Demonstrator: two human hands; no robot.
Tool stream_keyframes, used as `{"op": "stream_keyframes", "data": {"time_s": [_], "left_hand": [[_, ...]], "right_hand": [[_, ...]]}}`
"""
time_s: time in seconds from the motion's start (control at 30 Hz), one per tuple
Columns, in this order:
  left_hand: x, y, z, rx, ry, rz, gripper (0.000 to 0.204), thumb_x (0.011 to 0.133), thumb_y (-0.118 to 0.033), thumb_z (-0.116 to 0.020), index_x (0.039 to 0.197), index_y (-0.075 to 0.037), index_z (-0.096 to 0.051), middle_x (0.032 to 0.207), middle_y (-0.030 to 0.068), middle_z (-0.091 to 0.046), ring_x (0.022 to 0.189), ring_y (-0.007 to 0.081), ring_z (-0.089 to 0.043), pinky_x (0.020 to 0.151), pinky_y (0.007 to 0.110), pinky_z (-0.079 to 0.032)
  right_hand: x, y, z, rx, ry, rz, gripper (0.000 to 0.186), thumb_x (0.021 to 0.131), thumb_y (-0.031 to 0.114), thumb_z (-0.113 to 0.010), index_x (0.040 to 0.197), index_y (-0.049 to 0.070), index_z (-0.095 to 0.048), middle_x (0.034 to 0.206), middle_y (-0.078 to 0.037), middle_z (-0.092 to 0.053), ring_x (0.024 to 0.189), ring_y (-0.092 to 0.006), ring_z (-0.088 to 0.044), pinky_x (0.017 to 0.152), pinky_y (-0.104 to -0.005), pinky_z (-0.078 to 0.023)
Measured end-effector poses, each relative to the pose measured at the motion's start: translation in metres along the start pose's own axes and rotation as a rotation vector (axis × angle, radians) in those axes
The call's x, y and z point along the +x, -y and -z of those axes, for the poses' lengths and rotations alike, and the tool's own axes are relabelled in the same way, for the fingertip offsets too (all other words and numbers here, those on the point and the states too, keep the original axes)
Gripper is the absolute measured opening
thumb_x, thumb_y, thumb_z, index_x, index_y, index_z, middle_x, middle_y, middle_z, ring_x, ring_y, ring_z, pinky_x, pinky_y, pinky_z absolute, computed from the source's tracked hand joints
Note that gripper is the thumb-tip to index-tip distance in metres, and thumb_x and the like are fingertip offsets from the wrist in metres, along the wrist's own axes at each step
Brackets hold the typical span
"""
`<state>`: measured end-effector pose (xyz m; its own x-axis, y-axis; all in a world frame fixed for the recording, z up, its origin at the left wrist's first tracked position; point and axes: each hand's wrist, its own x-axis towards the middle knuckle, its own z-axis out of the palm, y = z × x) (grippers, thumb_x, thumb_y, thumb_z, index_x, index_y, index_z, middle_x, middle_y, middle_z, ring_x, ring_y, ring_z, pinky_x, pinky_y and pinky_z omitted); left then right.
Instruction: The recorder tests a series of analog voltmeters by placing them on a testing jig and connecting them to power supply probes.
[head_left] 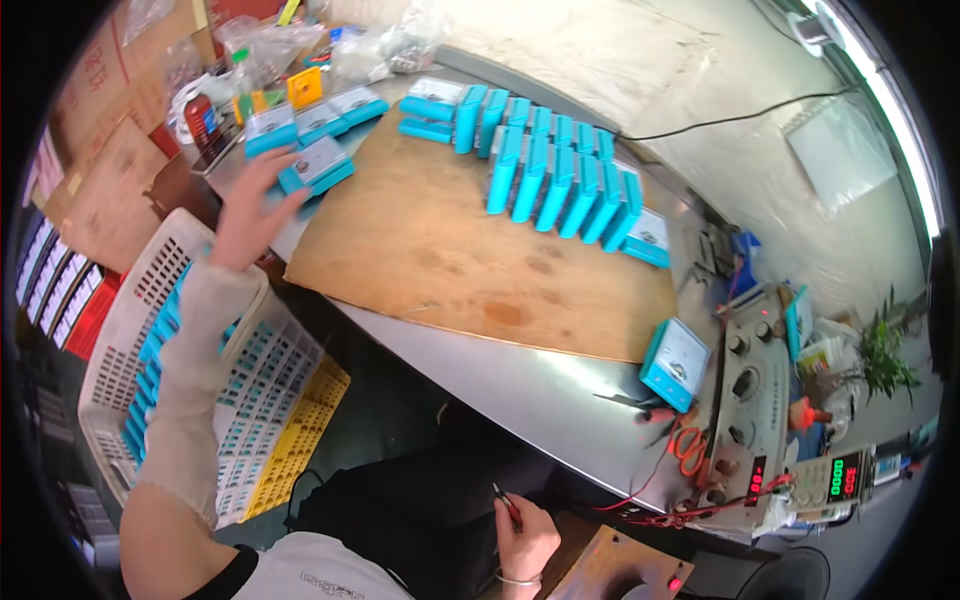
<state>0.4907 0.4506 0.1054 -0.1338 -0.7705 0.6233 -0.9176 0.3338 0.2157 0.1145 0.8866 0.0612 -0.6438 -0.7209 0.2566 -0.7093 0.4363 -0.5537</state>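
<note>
My left hand (250, 215) reaches to the back left of the bench. Its thumb and fingers are spread at the left side of a flat teal box (322, 163) with a pale top; whether they touch it I cannot tell. More boxes of this kind lie just behind, one of them a teal box (270, 128). Low in front of my body, my right hand (527, 545) is closed round a slim red-and-black pen-like tool (511, 510). Rows of teal boxes (560, 190) stand on edge on the brown board (430, 250).
A white plastic basket (150, 260) holding teal pieces stands left of the bench, against a yellow crate (300, 440). At the right are a lone teal box (677, 362), orange-handled scissors (688, 450), a knobbed instrument (745, 385) and red wires. A brown bottle (202, 120) stands at the back left.
</note>
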Motion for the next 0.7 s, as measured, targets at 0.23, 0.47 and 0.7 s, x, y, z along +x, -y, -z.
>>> {"op": "stream_keyframes", "data": {"time_s": [0.23, 0.47, 0.7], "left_hand": [[0.127, -0.228, -0.1, -0.658, 0.046, -0.61, 0.042, 0.093, -0.03, -0.069, 0.127, -0.005, -0.063, 0.132, 0.0161, -0.06, 0.125, 0.0338, -0.054, 0.107, 0.042, -0.041], [0.136, -0.358, -0.203, -0.466, 0.369, -0.296, 0.059, 0.098, -0.039, -0.06, 0.141, 0.0, -0.05, 0.148, 0.0221, -0.045, 0.143, 0.0379, -0.034, 0.118, 0.045, -0.03], [0.015, -0.3, -0.104, -0.648, 0.326, -0.418, 0.068, 0.079, -0.014, -0.066, 0.142, 0.003, -0.045, 0.153, 0.0239, -0.036, 0.122, 0.0439, -0.054, 0.099, 0.047, -0.049]], "right_hand": [[0.02, 0.024, -0.003, 0.106, -0.033, 0.115, 0.018, 0.075, 0.008, -0.083, 0.091, 0.005, -0.075, 0.072, -0.009, -0.068, 0.061, -0.0234, -0.063, 0.057, -0.0327, -0.049], [-0.03, 0.025, -0.003, 0.098, 0.034, -0.034, 0.017, 0.077, 0.016, -0.084, 0.09, 0.008, -0.076, 0.072, -0.008, -0.069, 0.062, -0.0236, -0.066, 0.058, -0.0334, -0.052], [-0.078, -0.01, 0.01, 0.002, 0.077, -0.071, 0.01, 0.086, 0.014, -0.077, 0.089, 0.005, -0.072, 0.076, -0.007, -0.07, 0.066, -0.0224, -0.066, 0.061, -0.0331, -0.052]]}}
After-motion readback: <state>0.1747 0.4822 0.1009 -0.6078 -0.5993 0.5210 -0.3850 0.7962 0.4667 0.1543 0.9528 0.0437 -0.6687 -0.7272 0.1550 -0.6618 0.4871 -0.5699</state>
